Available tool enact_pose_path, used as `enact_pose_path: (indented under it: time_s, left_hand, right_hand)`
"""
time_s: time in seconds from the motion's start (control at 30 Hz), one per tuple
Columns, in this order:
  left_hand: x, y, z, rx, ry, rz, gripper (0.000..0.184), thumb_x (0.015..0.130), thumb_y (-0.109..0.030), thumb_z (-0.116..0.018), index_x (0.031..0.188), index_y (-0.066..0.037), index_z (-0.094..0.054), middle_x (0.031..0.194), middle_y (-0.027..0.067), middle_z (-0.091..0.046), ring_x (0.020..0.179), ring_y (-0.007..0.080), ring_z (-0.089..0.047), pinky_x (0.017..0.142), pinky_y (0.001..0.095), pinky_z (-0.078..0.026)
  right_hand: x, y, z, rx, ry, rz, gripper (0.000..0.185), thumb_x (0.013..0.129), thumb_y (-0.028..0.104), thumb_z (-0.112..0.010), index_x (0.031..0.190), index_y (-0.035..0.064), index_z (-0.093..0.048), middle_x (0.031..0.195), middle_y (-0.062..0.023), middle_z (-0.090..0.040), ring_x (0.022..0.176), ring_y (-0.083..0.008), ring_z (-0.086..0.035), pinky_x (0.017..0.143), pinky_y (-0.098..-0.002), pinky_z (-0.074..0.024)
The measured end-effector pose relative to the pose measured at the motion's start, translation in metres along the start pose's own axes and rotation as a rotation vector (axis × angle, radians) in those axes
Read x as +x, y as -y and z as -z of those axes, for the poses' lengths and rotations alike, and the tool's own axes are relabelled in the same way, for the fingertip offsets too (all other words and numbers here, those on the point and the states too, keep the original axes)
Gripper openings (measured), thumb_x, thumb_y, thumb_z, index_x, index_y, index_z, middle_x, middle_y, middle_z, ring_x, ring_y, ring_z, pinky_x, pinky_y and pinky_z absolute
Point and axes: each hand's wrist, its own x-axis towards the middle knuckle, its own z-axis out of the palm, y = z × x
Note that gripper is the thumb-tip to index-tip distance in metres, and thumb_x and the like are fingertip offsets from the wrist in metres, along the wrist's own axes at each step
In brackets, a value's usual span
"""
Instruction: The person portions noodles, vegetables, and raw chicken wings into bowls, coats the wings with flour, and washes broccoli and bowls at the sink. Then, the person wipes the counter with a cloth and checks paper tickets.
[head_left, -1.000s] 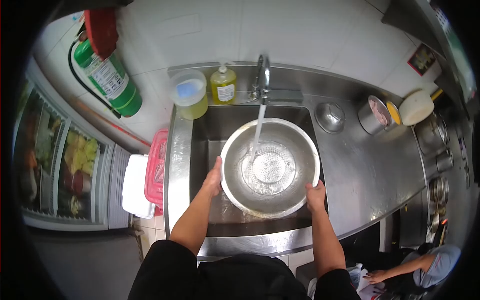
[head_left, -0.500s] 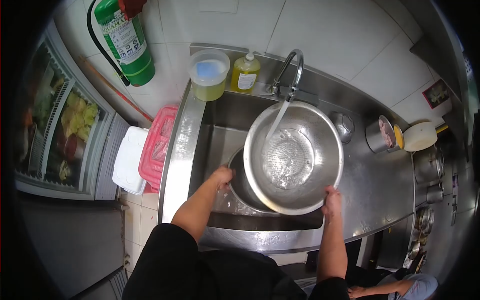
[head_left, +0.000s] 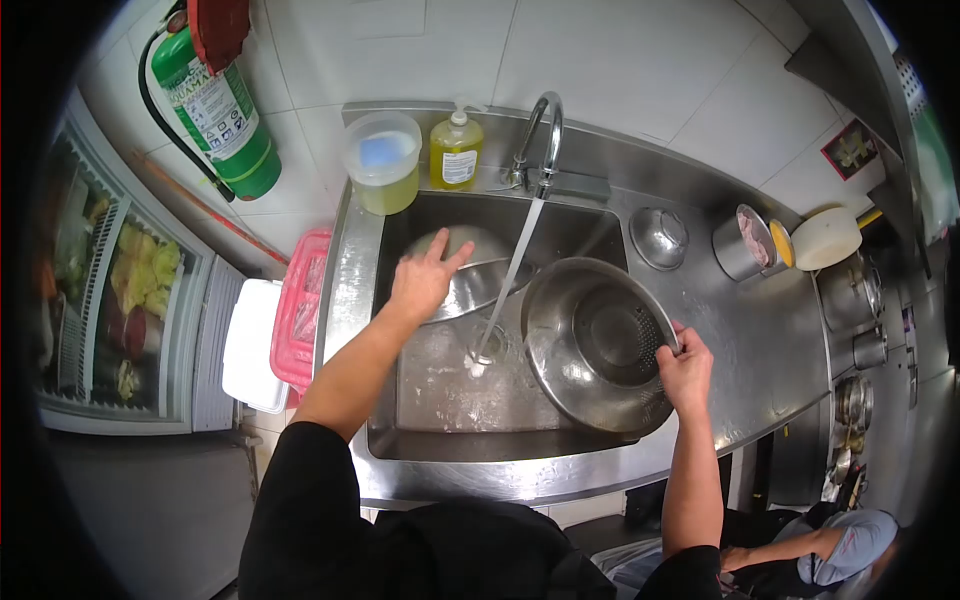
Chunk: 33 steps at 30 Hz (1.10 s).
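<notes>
My right hand [head_left: 686, 366] grips the right rim of a large metal bowl [head_left: 560, 345], tilted at the right side of the sink [head_left: 450, 385]. A perforated base shows inside it. At the sink's back left, my left hand [head_left: 428, 280] lies with fingers spread on a second metal bowl [head_left: 468, 290], which is tipped over with its underside partly showing. Between the two bowls, water runs from the faucet [head_left: 552, 140] onto the sink floor near the drain [head_left: 489, 343].
Behind the sink stand a plastic tub [head_left: 384, 165] and a yellow soap bottle [head_left: 456, 152]. A small metal bowl [head_left: 659, 238] and a metal pot [head_left: 742, 248] are on the right counter. A co-worker's arm [head_left: 790, 548] shows at the lower right.
The large bowl has moved down and tilted, out of the water stream. My left hand has moved up with the second bowl, which now lies tipped at the back left.
</notes>
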Motion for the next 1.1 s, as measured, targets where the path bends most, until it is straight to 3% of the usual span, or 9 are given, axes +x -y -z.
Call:
enact_pose_path:
  time_s: [0.1, 0.33, 0.5, 0.57, 0.63, 0.73, 0.83, 0.93, 1.1]
  left_hand:
    - [0.017, 0.007, 0.019, -0.139, -0.145, -0.001, 0.063, 0.078, -0.005, -0.059, 0.135, -0.03, -0.052, 0.137, 0.0143, -0.052, 0.079, 0.0312, -0.069, 0.073, 0.0435, -0.057]
    - [0.016, 0.032, -0.003, -0.486, -0.272, 0.126, 0.059, 0.083, -0.009, -0.055, 0.139, -0.029, -0.048, 0.134, 0.0144, -0.055, 0.095, 0.0363, -0.065, 0.083, 0.0438, -0.054]
    - [-0.025, 0.021, -0.016, -0.713, 0.012, 0.547, 0.054, 0.083, -0.013, -0.052, 0.136, -0.021, -0.052, 0.108, 0.0235, -0.065, 0.097, 0.0411, -0.063, 0.088, 0.0477, -0.05]
    - [-0.048, 0.02, -0.048, -0.816, -0.068, 0.601, 0.048, 0.084, -0.013, -0.051, 0.131, -0.016, -0.057, 0.104, 0.0259, -0.065, 0.098, 0.0427, -0.063, 0.087, 0.0458, -0.05]
    - [-0.066, 0.011, -0.057, -1.031, 0.01, 0.774, 0.041, 0.085, -0.012, -0.05, 0.125, -0.01, -0.06, 0.101, 0.0238, -0.068, 0.095, 0.0369, -0.066, 0.085, 0.0412, -0.05]
    - [-0.089, -0.004, -0.086, -1.217, -0.046, 0.806, 0.036, 0.088, -0.011, -0.05, 0.121, -0.003, -0.061, 0.099, 0.0203, -0.069, 0.093, 0.0289, -0.067, 0.084, 0.0373, -0.049]
    - [-0.101, -0.013, -0.126, -1.68, -0.079, 0.922, 0.03, 0.096, -0.012, -0.048, 0.12, -0.001, -0.063, 0.108, 0.0119, -0.069, 0.098, 0.0227, -0.064, 0.086, 0.0329, -0.049]
    - [-0.106, -0.025, -0.102, -1.694, 0.06, 0.96, 0.035, 0.101, -0.024, -0.045, 0.126, -0.003, -0.061, 0.117, 0.0111, -0.066, 0.105, 0.0227, -0.061, 0.093, 0.033, -0.047]
    - [-0.118, -0.023, -0.092, -1.982, 0.171, 1.233, 0.056, 0.101, -0.045, -0.042, 0.137, -0.003, -0.048, 0.131, 0.0147, -0.058, 0.122, 0.0287, -0.052, 0.101, 0.0423, -0.043]
  right_hand:
    - [-0.002, -0.002, -0.008, -0.023, 0.063, 0.016, 0.014, 0.072, 0.004, -0.065, 0.084, -0.0007, -0.061, 0.106, -0.0149, -0.071, 0.07, -0.0268, -0.065, 0.07, -0.0357, -0.0512]
    - [0.005, 0.013, -0.017, 0.006, 0.155, 0.144, 0.014, 0.071, 0.004, -0.066, 0.076, -0.0011, -0.054, 0.105, -0.0132, -0.071, 0.072, -0.0297, -0.065, 0.069, -0.0369, -0.0512]
    - [0.023, -0.006, -0.031, 0.142, 0.159, 0.086, 0.011, 0.072, 0.004, -0.065, 0.076, -0.0026, -0.056, 0.095, -0.0157, -0.071, 0.069, -0.0205, -0.063, 0.065, -0.0364, -0.0496]
    - [0.038, -0.035, -0.04, 0.162, 0.165, -0.015, 0.011, 0.075, 0.004, -0.066, 0.08, -0.0025, -0.058, 0.09, -0.0151, -0.069, 0.071, -0.0179, -0.062, 0.065, -0.0359, -0.0495]
    - [0.04, -0.052, -0.059, 0.27, 0.177, -0.133, 0.013, 0.078, 0.004, -0.066, 0.086, -0.0024, -0.059, 0.086, -0.0139, -0.068, 0.072, -0.0167, -0.061, 0.065, -0.0353, -0.0497]
    - [0.033, -0.091, -0.104, 0.544, 0.184, -0.323, 0.021, 0.085, 0.006, -0.065, 0.104, -0.0022, -0.057, 0.088, -0.0117, -0.067, 0.077, -0.0196, -0.062, 0.07, -0.0351, -0.051]
    - [0.012, -0.092, -0.146, 0.649, 0.263, -0.343, 0.034, 0.087, 0.01, -0.064, 0.117, -0.0046, -0.055, 0.104, -0.0181, -0.066, 0.087, -0.0258, -0.065, 0.077, -0.0385, -0.0523]
    - [-0.003, -0.094, -0.162, 0.779, 0.372, -0.767, 0.035, 0.087, 0.004, -0.062, 0.121, -0.0067, -0.056, 0.105, -0.0175, -0.067, 0.094, -0.0285, -0.066, 0.08, -0.0411, -0.0534]
    - [-0.021, -0.122, -0.198, 0.522, 0.252, -0.488, 0.041, 0.08, 0.004, -0.064, 0.118, -0.0074, -0.057, 0.106, -0.0213, -0.066, 0.096, -0.0321, -0.066, 0.085, -0.0401, -0.0518]
